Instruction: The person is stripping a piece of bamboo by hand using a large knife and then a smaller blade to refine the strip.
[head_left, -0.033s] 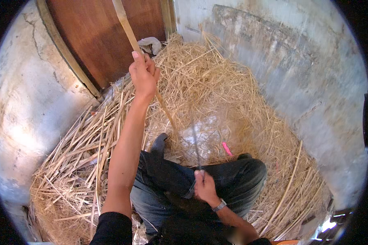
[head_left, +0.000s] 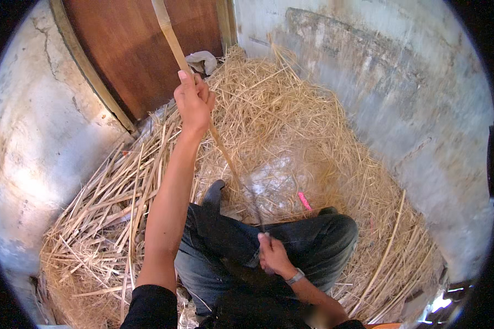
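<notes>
My left hand [head_left: 193, 104] is closed around a bamboo pole [head_left: 173, 43], held slanting with its lower end near the straw-covered floor. That lower part looks thinner and more yellow. Close to my lap, my right hand [head_left: 273, 255] grips a knife by its handle. The knife's long dark blade [head_left: 253, 204] is smeared by motion and points up and left, close to the pole's lower end. I cannot tell whether they touch. My legs in dark jeans [head_left: 326, 236] are folded, and a dark-covered foot [head_left: 213, 194] lies beside the pole's lower end.
Pale shavings [head_left: 280, 93] are heaped ahead and to the right. Loose bamboo strips [head_left: 112, 194] lie on the left. A pink object [head_left: 304, 201] rests near my right knee. Beyond stand a brown door [head_left: 142, 60], a whitish cloth or bag [head_left: 202, 59] and a worn wall [head_left: 379, 71].
The knife blade has swung left toward the pole's lower end, and my right hand has shifted slightly left and down. My left hand and the bamboo pole are nearly unmoved.
</notes>
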